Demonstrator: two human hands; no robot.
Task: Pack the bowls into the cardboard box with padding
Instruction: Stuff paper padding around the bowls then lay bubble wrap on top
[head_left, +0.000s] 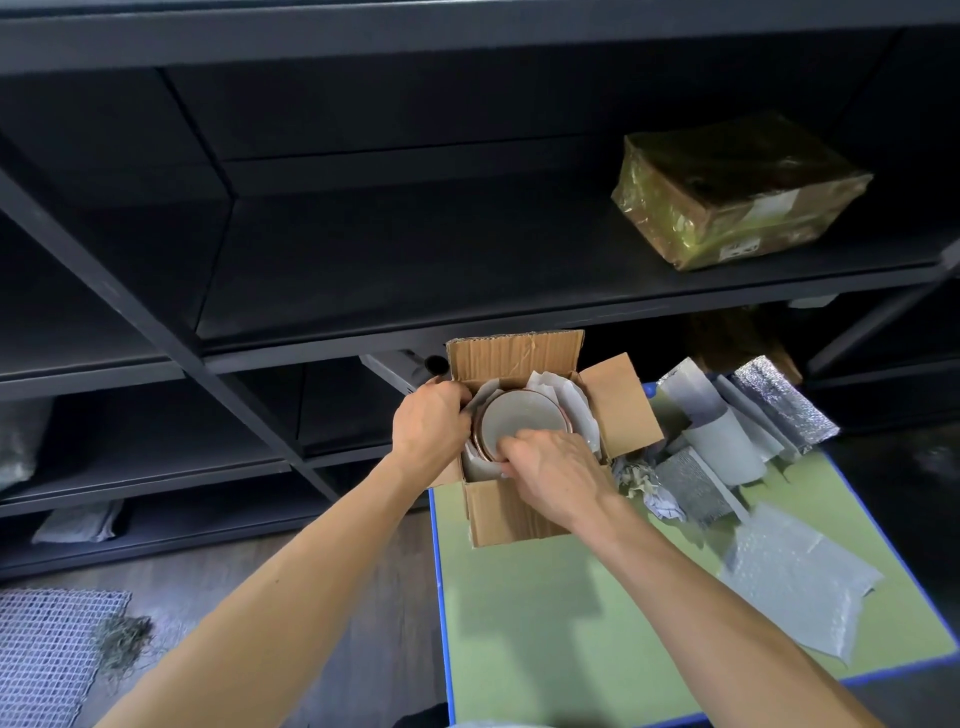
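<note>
**Two hands at a bowl inside an open cardboard box**

An open cardboard box (514, 514) is seen from above, standing at the far left corner of a green table (545, 623) with a blue edge. Its flaps are folded outward. A pale round bowl (524, 418) with a brown rim is held inside the box, tilted toward the viewer, with white paper padding (563, 397) tucked along the far and right walls.

The left hand (428, 426) is placed at the box's left wall, its fingers curled down beside the bowl's left rim. The fingertips are hidden, so what they hold cannot be told. The right hand (556, 467) is set over the bowl's near rim, with fingers curled and pressed together around that rim.

Foil-faced padding pieces (779, 400) are heaped at the table's far right corner, and a bubble wrap sheet (795, 577) is laid along the right edge. Behind the table, a plastic-wrapped package (737, 192) is set on a dark shelf unit (415, 260).
</note>
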